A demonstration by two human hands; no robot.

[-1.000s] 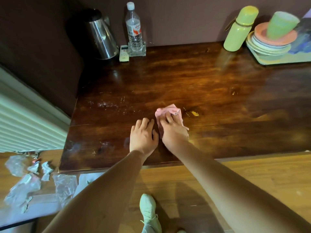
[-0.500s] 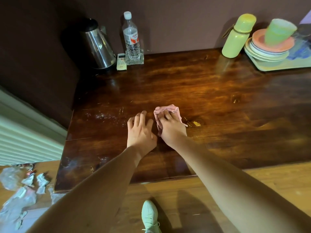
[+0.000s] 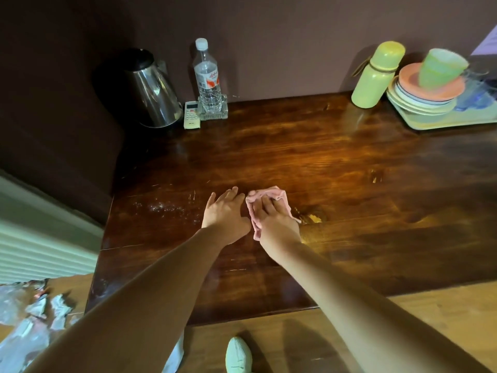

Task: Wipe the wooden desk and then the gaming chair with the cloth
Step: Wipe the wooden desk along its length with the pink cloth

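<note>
Both hands have slid farther from the near edge of the wooden worktop (image 3: 349,170), carrying the pink cloth (image 3: 269,193) past the yellow chip (image 3: 312,218). The left hand (image 3: 224,214) lies flat on bare wood, grip wide and holding nothing. Just to its right, the right hand (image 3: 274,222) presses the bunched cloth down with straight fingers, and the cloth runs near to far under the palm. Whitish specks (image 3: 164,207) lie beyond the left hand, which stands between cloth and dirt. At the back stand a kettle (image 3: 150,90), a water bottle (image 3: 207,76) and a flask (image 3: 375,76). No gaming chair shows.
</note>
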